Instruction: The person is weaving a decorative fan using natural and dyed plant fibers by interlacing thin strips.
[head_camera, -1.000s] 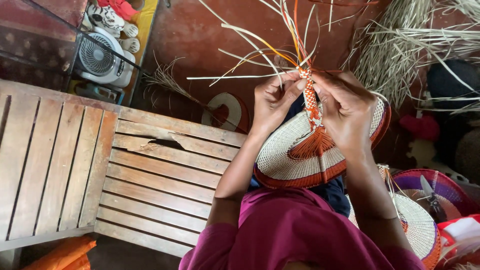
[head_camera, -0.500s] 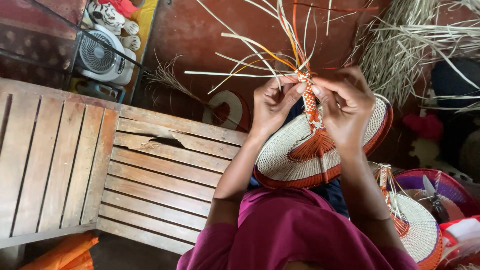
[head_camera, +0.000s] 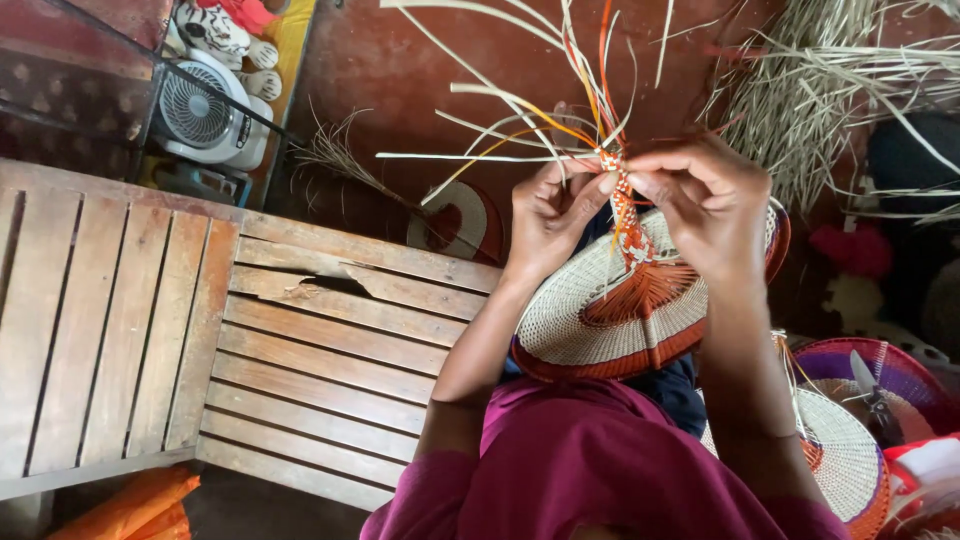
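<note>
Pinching the orange-and-white plaited handle (head_camera: 622, 195) from both sides, the left hand (head_camera: 553, 215) and right hand (head_camera: 712, 200) are closing their fingertips on its far end, where loose pale and orange straw strands (head_camera: 540, 90) are fanning out. Below it, the round cream woven fan with an orange rim (head_camera: 600, 315) is resting over the lap, right of the slatted wooden bench (head_camera: 200, 330).

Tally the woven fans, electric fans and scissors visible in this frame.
Woven fans: 4, one held by left hand and right hand, one on floor, two at right
Electric fan: 1
Scissors: 1
Total: 6
</note>
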